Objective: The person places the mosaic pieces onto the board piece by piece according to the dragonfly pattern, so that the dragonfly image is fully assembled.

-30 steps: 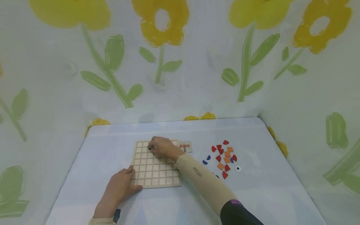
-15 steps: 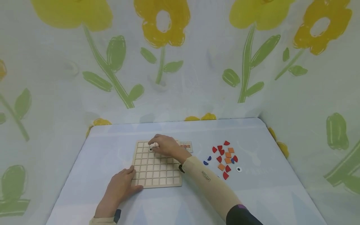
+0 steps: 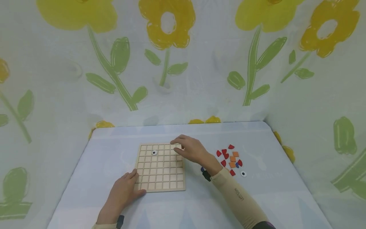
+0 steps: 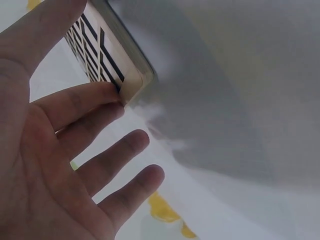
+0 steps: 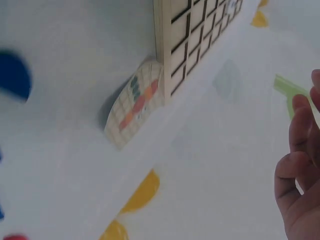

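Observation:
A wooden grid board lies flat on the table. One white disc with a black dot sits in a square near its far left. My left hand rests at the board's near left corner, fingers along the left side and thumb by the front edge. In the left wrist view its fingers are fairly straight. Over the board's far right part hovers my right hand, thumb and fingers apart, holding nothing. A small printed pattern card lies beside the board; in the head view my right hand hides it.
Right of the board lie loose flat pieces: red quarter-rounds, orange squares, blue half-rounds and another white dotted disc. My right forearm covers some. Flower-patterned fabric walls surround the table's back and sides.
My right hand let go of the white dotted disc, leaving it in a grid square, then moved right toward the board's far right edge. The left hand stayed at the corner.

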`<state>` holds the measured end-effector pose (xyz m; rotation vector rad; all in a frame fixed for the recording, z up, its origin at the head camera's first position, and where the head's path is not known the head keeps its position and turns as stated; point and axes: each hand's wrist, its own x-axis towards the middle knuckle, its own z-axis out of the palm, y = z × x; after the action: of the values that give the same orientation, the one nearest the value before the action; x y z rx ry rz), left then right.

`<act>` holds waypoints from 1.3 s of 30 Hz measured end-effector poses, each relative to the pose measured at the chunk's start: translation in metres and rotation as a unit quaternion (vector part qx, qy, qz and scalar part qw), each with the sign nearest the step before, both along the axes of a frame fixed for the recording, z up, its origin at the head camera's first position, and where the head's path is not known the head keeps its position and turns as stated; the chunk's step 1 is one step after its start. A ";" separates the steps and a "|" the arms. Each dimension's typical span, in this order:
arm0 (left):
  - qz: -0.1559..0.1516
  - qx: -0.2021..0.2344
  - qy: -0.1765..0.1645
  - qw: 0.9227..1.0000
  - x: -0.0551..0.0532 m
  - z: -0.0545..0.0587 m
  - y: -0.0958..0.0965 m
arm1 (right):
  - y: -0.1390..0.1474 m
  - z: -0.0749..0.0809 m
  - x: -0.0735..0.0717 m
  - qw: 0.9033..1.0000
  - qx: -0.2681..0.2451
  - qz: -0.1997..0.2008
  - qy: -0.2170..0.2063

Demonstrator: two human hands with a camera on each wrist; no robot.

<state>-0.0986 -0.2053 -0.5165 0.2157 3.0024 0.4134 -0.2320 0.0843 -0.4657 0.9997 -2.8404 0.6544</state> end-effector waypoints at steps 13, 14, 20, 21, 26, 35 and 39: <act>0.007 -0.006 -0.005 1.000 0.003 -0.003 -0.001 | 0.086 0.021 0.029 0.989 -0.089 -0.023 0.118; 0.007 -0.006 -0.006 1.000 0.003 -0.002 0.000 | 0.093 0.022 0.031 0.988 -0.089 -0.029 0.123; 0.003 -0.009 -0.008 1.000 0.003 -0.003 -0.001 | 0.128 0.024 0.048 0.987 -0.072 -0.084 0.119; 0.003 -0.008 -0.008 1.000 0.003 -0.004 -0.002 | 0.133 0.023 0.051 0.987 -0.072 -0.089 0.117; 0.005 -0.009 -0.010 1.000 0.002 -0.003 -0.001 | 0.156 0.017 0.064 0.986 -0.059 -0.103 0.113; 0.008 -0.009 -0.020 1.000 0.002 0.000 0.001 | 0.189 0.011 0.082 0.982 -0.026 -0.109 0.154; 0.008 -0.007 -0.020 1.000 0.001 -0.001 0.001 | 0.202 0.008 0.089 0.981 -0.015 -0.122 0.152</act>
<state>-0.0973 -0.2048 -0.5177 0.1809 2.9685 0.3931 -0.1433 0.2863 -0.4579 0.6625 -2.6152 0.4729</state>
